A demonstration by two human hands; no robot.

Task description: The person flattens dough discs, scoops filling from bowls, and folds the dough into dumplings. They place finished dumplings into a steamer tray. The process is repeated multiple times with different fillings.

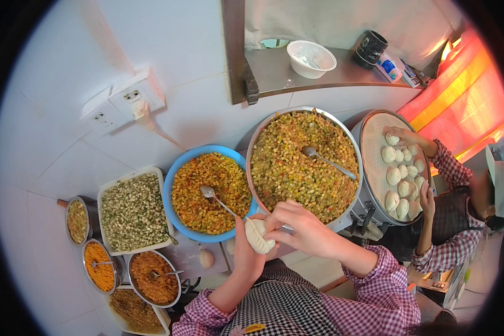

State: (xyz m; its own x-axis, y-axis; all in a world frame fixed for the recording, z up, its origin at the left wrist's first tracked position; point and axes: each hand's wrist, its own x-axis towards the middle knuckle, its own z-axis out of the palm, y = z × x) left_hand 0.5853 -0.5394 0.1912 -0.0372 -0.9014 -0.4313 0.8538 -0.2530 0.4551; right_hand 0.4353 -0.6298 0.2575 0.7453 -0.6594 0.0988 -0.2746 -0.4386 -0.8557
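Note:
A pleated dough bun (258,236) rests in my left hand (250,256), its palm and fingers wrapped around the underside. The fingertips of my right hand (296,227) pinch the bun's right side. Just behind my hands lie a blue basin of diced yellow and orange filling (231,168), with a metal spoon (208,192) in it, and a large metal basin of diced green and yellow filling (302,168), with another spoon (311,152). A shaped piece of dough (206,258) lies on the worktop to the left of my hands.
White trays (130,210) and metal bowls (155,277) of fillings stand at left. At right, a co-worker's hands (407,138) touch buns (392,176) in a round steamer (371,143). Above is a shelf (273,67) with a white plastic bowl (311,59). Sockets (136,94) are on the wall.

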